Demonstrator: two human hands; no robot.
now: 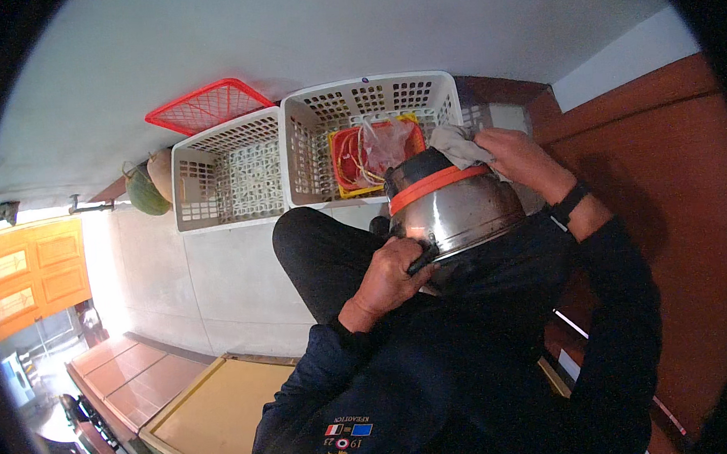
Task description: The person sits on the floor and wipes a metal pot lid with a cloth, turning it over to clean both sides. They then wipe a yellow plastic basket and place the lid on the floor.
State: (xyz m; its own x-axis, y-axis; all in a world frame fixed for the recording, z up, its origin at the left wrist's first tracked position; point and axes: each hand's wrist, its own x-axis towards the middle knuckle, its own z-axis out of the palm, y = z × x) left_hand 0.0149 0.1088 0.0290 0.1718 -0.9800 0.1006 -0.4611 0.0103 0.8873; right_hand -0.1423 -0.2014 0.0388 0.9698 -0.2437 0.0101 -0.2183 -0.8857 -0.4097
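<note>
A stainless-steel pot (461,212) with an orange band and a dark end lies tilted over my lap. My left hand (390,275) grips its black handle (424,258) on the near side. At the dark end, my right hand (517,154) holds a crumpled grey cloth (461,146) against the pot. A black band is on my right wrist. The pot's inside is hidden from view.
Beyond my knees stand two white plastic crates (180,193), one holding a red basket (351,163) with a clear plastic bag. A red mesh basket (212,105) leans by the wall. A green gourd (146,192) lies left; a yellow-topped cabinet (225,413) stands lower left.
</note>
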